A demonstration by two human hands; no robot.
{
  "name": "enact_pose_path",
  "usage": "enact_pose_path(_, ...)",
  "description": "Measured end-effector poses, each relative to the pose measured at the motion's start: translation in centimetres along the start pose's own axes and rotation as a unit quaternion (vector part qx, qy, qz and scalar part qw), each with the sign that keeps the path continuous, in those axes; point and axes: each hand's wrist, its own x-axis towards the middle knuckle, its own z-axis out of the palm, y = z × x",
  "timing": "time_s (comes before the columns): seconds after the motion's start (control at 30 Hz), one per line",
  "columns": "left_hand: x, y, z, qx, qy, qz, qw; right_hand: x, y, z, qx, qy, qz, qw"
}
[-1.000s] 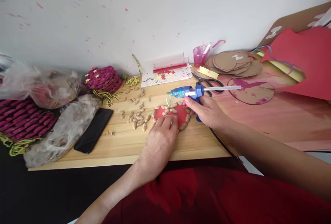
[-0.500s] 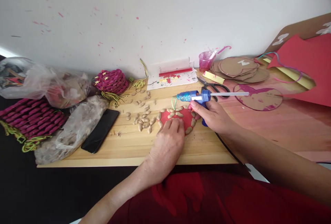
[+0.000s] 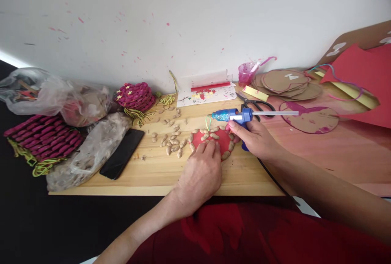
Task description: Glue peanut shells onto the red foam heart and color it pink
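My right hand (image 3: 259,140) grips a blue hot glue gun (image 3: 238,116), its nozzle pointing left and a clear glue stick (image 3: 275,113) jutting from its back. Below the nozzle lies a red card shape (image 3: 225,138) edged with peanuts, with two more peanuts near its top and a green cord loop (image 3: 208,123) there. My left hand (image 3: 203,170) rests on the lower part of this card, fingers bent and close together. Whatever sits under those fingertips is hidden. Loose peanuts (image 3: 175,142) are scattered to the left of the card.
Left are a black phone (image 3: 122,154), plastic bags (image 3: 88,154) and purple woven pieces (image 3: 42,138). Behind are star sequins on white paper (image 3: 189,99) and a pink-stained cup (image 3: 245,75). Scissors (image 3: 259,107), cardboard cutouts (image 3: 287,81) and red sheets (image 3: 363,68) lie right.
The whole view has shifted slightly, so things appear a little further right. Both hands hold nearly the same places, the left on the card and the right around the glue gun.
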Motion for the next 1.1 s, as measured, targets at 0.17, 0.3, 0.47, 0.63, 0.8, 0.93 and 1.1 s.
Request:
enact_pose_path(0.17, 0.09, 0.13, -0.29, -0.014, 0.038, -0.008, 0.999, 0.00, 0.06, -0.03, -0.001, 0.000, 0.002, 1.000)
enact_pose_path(0.3, 0.08, 0.30, -0.27, -0.052, 0.015, -0.042, 0.998, -0.07, -0.17, -0.08, -0.002, -0.005, 0.006, 1.000)
enact_pose_path(0.47, 0.00, 0.29, -0.05, -0.063, 0.012, -0.047, 0.997, -0.08, -0.07, -0.10, -0.001, -0.001, 0.000, 1.000)
enact_pose_path(0.63, 0.02, 0.29, -0.01, -0.053, 0.014, -0.045, 0.997, -0.04, 0.11, -0.09, -0.002, -0.002, -0.003, 1.000)
enact_pose_path(0.8, 0.00, 0.36, 0.06, -0.048, 0.010, -0.044, 0.998, -0.05, 0.02, -0.08, -0.003, -0.004, -0.005, 1.000)
enact_pose_path(0.93, 0.05, 0.32, 0.15, -0.051, 0.018, -0.047, 0.997, -0.04, 0.06, -0.08, -0.002, -0.005, -0.001, 1.000)
enact_pose_path(1.1, 0.09, 0.29, 0.15, -0.046, 0.020, -0.046, 0.998, -0.09, -0.05, -0.13, -0.004, -0.005, -0.004, 1.000)
